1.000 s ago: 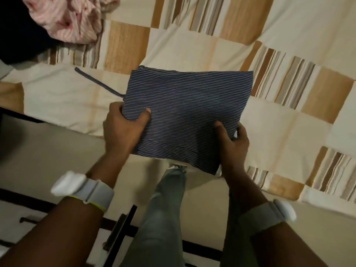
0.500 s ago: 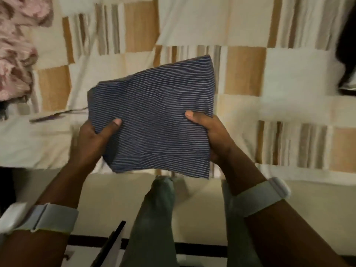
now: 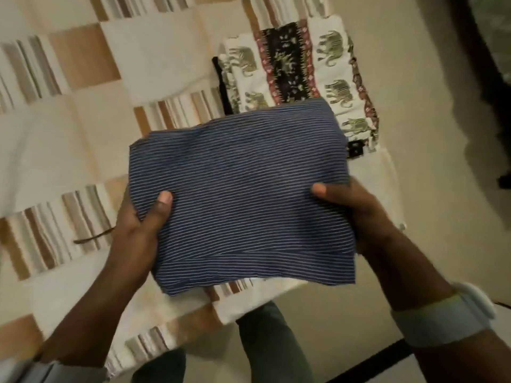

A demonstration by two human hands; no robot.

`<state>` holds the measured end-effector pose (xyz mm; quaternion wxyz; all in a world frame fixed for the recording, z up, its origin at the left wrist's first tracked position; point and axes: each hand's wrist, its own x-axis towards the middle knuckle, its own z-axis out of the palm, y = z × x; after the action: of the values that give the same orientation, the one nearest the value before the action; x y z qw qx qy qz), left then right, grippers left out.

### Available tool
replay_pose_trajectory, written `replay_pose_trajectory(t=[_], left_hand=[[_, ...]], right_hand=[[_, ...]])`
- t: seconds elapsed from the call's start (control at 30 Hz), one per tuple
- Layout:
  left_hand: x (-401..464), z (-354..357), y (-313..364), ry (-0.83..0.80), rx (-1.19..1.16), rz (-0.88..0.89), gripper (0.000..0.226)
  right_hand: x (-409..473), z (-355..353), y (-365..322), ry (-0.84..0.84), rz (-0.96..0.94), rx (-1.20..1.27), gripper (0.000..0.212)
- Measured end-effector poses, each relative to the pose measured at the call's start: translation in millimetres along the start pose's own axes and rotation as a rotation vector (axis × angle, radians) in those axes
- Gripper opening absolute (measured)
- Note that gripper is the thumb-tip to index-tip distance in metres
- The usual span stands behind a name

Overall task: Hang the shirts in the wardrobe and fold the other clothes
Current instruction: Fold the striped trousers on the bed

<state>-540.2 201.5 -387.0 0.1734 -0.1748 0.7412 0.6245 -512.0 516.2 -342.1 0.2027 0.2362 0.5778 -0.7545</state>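
Left hand: our left hand (image 3: 138, 219) grips the left edge of the folded navy garment with thin white stripes (image 3: 240, 194), thumb pressed on top, fingers hidden beneath the cloth.

Right hand: our right hand (image 3: 351, 208) grips the right edge the same way, thumb on the upper face, fingers out of sight underneath.

Wrists: a pale grey band (image 3: 439, 319) sits on the right wrist; a similar one shows at the lower left corner.

Garment position: we hold the striped piece flat as a rough rectangle, lifted clear of the cream, tan and brown patchwork bedspread (image 3: 83, 134). Its far edge overlaps our view of the stack beyond.

Stack: a folded white cloth printed with elephants and a dark patterned band (image 3: 293, 64) lies on the bedspread near the bed's edge, with something black under it.

Loose item: a thin dark cord (image 3: 91, 236) lies on the bedspread by the left hand.

Progress, our judgement: this piece looks fully folded; at least one other piece is folded and set down. Left to do: place this one, likely on that stack. Shirts and wardrobe are not in view, so we cannot tell how far that half stands.
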Motion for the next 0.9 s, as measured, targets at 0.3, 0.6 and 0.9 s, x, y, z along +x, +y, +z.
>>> replay_pose_trajectory(t=[0.3, 0.6, 0.9], left_hand=[[96.5, 149.3, 83.1, 0.026, -0.067, 0.213, 0.03], [163.3, 161.1, 28.1, 0.026, 0.212, 0.157, 0.049], [145.4, 147.0, 36.2, -0.199, 1.165, 0.585, 0.124]], right_hand=[[98.9, -122.9, -116.0, 0.097, -0.12, -0.114, 0.025], [191.0, -169.1, -42.7, 0.432, 0.071, -0.451, 0.046], [155.8, -86.7, -10.4, 0.508, -0.314, -1.494, 0.1]])
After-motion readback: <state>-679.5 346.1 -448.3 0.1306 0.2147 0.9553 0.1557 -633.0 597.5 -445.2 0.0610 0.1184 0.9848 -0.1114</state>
